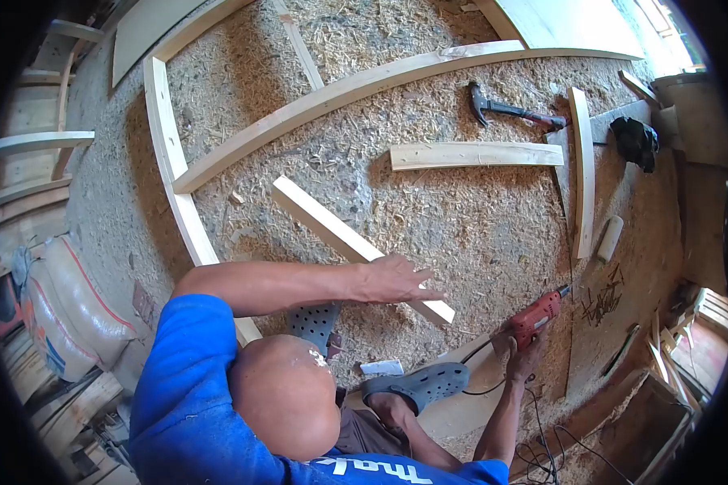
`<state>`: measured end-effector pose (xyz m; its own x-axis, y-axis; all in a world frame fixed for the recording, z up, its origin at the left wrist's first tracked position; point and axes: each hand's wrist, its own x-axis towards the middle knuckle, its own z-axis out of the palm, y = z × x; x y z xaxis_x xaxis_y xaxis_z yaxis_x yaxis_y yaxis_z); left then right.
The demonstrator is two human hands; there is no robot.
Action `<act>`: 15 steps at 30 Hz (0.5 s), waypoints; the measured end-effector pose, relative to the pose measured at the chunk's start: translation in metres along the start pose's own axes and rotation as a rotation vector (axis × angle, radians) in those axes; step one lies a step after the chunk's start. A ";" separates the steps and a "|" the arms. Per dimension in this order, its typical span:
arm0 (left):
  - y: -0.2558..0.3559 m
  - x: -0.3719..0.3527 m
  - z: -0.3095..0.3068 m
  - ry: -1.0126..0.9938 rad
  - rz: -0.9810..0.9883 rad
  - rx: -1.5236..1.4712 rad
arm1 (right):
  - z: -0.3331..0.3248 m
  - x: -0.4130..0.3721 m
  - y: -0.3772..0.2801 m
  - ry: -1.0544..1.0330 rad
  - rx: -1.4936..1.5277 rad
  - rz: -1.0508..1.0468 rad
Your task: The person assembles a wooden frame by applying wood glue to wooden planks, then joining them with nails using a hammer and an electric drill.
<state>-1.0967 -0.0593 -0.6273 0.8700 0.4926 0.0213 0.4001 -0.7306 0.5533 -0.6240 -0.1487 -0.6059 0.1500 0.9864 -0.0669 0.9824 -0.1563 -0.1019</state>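
Observation:
My left hand [392, 279] lies across a short squared wooden bar [319, 222], its fingers stretched out past the bar's side. That bar rests slantwise on the shaving-covered floor. To the right, my right hand [526, 356] is wrapped round the body of a red power drill [536, 318]. The drill's tip points up and right, towards a small heap of screws or nails [601, 301]. A power cord runs from the drill's rear past a grey clog [433, 384] on my foot.
A wooden frame [332, 99] spans the floor ahead. A claw hammer [510, 109], a short board [477, 155] and an upright-lying strip [582, 174] are at the upper right, beside a black plastic bag [635, 141]. White sacks [77, 307] stand at left.

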 end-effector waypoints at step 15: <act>-0.045 -0.050 -0.034 0.534 -0.448 0.393 | 0.003 0.066 -0.045 0.354 -0.011 -0.391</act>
<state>-1.1680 -0.0344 -0.6247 0.3870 0.8657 0.3175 0.8374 -0.4741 0.2720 -0.6587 -0.0763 -0.6083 -0.2012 0.9279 0.3137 0.9734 0.2253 -0.0421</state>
